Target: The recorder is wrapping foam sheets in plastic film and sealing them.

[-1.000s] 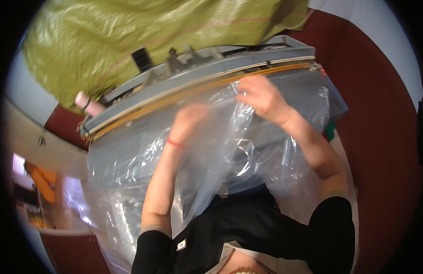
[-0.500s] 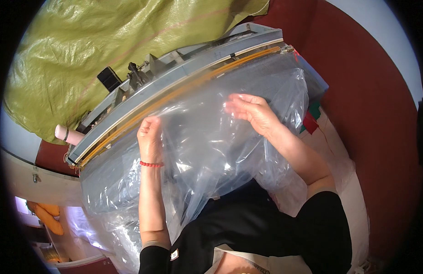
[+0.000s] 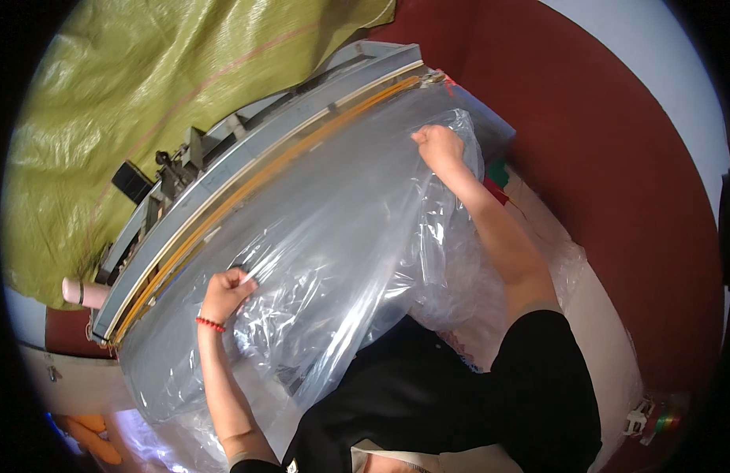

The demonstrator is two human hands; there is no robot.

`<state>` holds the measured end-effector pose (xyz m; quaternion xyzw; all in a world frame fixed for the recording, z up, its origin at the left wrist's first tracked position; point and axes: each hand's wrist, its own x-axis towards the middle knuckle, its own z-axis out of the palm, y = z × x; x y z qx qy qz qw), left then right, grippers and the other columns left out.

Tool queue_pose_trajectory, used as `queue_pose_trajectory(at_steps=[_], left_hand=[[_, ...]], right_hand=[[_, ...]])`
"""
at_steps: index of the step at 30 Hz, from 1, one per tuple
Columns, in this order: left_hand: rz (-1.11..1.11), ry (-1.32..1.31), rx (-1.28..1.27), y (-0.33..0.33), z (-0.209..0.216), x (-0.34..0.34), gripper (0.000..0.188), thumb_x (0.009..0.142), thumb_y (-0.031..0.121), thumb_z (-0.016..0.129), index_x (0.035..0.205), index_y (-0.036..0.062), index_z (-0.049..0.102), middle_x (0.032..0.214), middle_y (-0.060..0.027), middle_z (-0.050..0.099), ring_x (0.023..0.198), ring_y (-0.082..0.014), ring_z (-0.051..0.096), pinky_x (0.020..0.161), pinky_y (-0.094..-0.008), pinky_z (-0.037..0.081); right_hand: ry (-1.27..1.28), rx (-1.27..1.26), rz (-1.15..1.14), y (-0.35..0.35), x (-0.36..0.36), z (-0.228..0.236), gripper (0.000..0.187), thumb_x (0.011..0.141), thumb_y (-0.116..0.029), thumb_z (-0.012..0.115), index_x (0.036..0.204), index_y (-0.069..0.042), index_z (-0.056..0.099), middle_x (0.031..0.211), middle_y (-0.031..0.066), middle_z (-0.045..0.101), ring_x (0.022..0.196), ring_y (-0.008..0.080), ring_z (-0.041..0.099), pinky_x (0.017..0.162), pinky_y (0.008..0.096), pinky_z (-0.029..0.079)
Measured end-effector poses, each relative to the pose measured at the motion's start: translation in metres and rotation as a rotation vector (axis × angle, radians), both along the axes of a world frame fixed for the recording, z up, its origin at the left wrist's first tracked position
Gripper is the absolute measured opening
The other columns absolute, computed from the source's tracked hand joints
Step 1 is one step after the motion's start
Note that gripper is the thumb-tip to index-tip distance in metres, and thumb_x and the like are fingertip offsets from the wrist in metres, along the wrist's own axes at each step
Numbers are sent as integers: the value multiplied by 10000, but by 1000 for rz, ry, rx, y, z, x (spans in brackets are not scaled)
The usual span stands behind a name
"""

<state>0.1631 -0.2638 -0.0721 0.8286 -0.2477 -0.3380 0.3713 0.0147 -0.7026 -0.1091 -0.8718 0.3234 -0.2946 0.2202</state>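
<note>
A large clear plastic sheet (image 3: 317,292) lies in folds over a grey slanted surface and hangs down toward my lap. My left hand (image 3: 227,293), with a red beaded bracelet at the wrist, pinches the sheet near its left side. Farther right and higher up, my right hand (image 3: 440,148) is closed on the sheet close to its far right corner. Between the two hands the film is drawn fairly flat, with creases running from the left fingers. Just beyond, a long grey metal frame (image 3: 302,118) with an orange strip (image 3: 317,130) runs diagonally.
Yellow-green woven sheeting (image 3: 183,79) covers the area behind the frame. A black phone-like device (image 3: 132,182) stands on the frame beside a dark clamp (image 3: 173,169). At its left end is a pink cylinder (image 3: 85,292). Dark red floor (image 3: 617,213) stretches along the right.
My hands have moved apart, the left down and left, the right up and right. The right fingers, loosely spread before, have closed on the film. The view has shifted slightly.
</note>
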Motion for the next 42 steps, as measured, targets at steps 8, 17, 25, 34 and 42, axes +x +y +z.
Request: queue_pose_trajectory(at_steps=[8, 17, 25, 34, 42], left_hand=[[24, -206, -39, -7, 0, -8, 163, 707, 59, 680, 658, 18, 530, 553, 37, 475, 503, -32, 427, 436, -208, 358], [-33, -171, -97, 17, 0, -10, 186, 657, 80, 726, 685, 11, 556, 573, 47, 478, 555, -44, 405, 492, -215, 356], [189, 20, 232, 279, 34, 4, 163, 635, -134, 559, 707, 11, 574, 680, -43, 617, 590, -93, 558, 481, -239, 451], [853, -1768, 298, 300, 104, -23, 200, 700, 125, 661, 863, 58, 565, 856, -88, 560, 802, -242, 529, 708, -343, 416], [625, -883, 532, 355, -58, -18, 532, 817, 382, 505, 1235, 64, 424, 1336, -140, 329, 1243, -284, 294, 975, -383, 290]], right_hand=[[117, -361, -338, -77, -19, -17, 225, 726, -281, 618, 736, -56, 621, 769, 123, 604, 751, 287, 586, 640, 387, 462], [54, -239, -433, -103, -15, -21, 294, 679, -318, 668, 777, -50, 598, 906, 104, 578, 860, 283, 554, 710, 382, 463], [174, -116, -341, -88, -7, -14, 303, 779, -388, 525, 913, -134, 620, 962, 109, 601, 907, 306, 561, 748, 423, 439], [161, -156, -323, -138, -18, -35, 336, 800, -414, 516, 919, -107, 581, 906, 115, 606, 850, 308, 567, 697, 401, 425], [170, -164, -322, -137, -16, -37, 345, 806, -415, 520, 857, -77, 562, 854, 129, 600, 796, 313, 560, 658, 394, 411]])
